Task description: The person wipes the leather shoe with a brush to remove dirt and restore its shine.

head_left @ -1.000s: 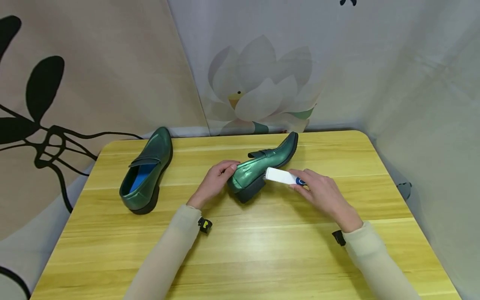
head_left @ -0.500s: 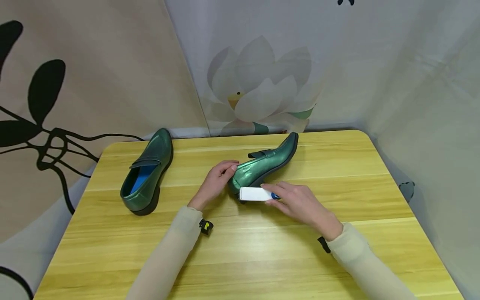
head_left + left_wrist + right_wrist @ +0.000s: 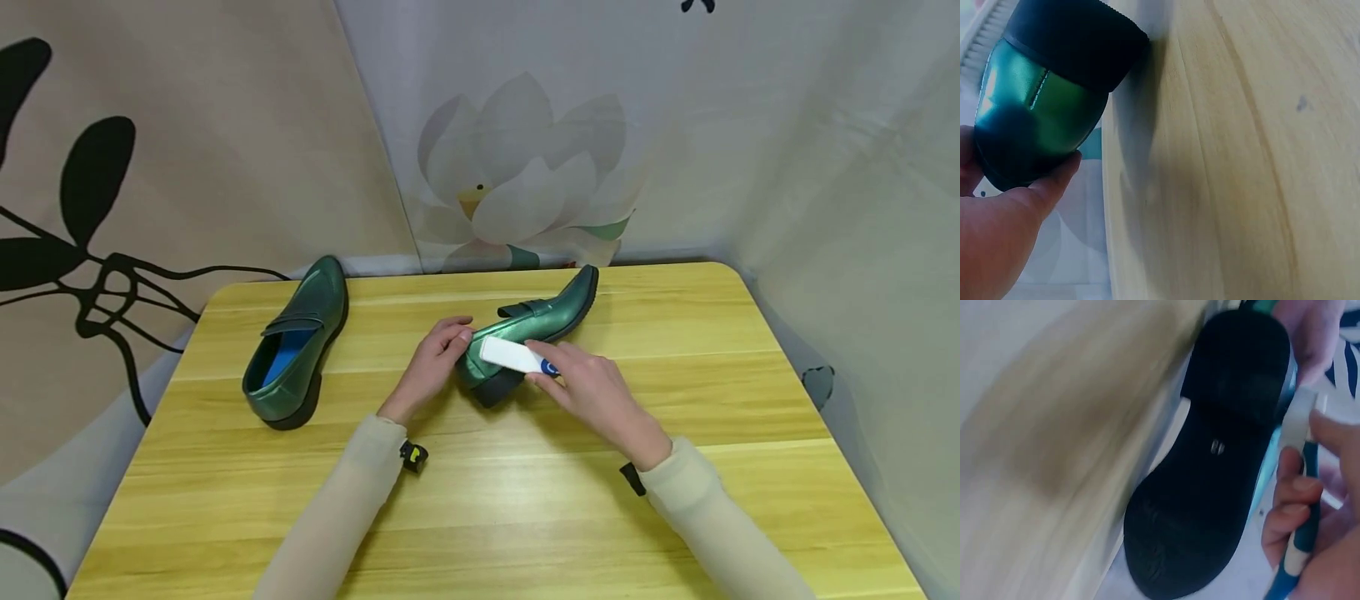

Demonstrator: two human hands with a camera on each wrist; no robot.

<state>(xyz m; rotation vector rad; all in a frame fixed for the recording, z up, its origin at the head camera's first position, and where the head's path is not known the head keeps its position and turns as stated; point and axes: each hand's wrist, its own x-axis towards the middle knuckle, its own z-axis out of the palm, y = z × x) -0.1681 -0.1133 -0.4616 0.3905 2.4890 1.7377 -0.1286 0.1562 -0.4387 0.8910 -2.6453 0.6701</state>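
A shiny green loafer point(image 3: 551, 317) is tilted on its side, its toe toward the back right. My left hand point(image 3: 431, 362) grips it at the back of its opening, the thumb on the green heel leather point(image 3: 1041, 125) in the left wrist view. With my right hand point(image 3: 596, 392) I hold a white-headed brush point(image 3: 512, 354) by its blue-and-white handle point(image 3: 1304, 531). The brush head lies against the shoe's side just above the heel; pale bristles point(image 3: 982, 47) show at the left wrist view's corner. The right wrist view faces the black sole point(image 3: 1197, 487).
A second green loafer point(image 3: 322, 292) with a blue insole stands upright at the table's back left. The wooden table point(image 3: 480, 517) ends at a printed fabric wall point(image 3: 675, 167) behind it.
My right hand has carried the brush leftward along the shoe, down to the heel, then up onto the rear side. The left hand and both shoes have hardly moved.
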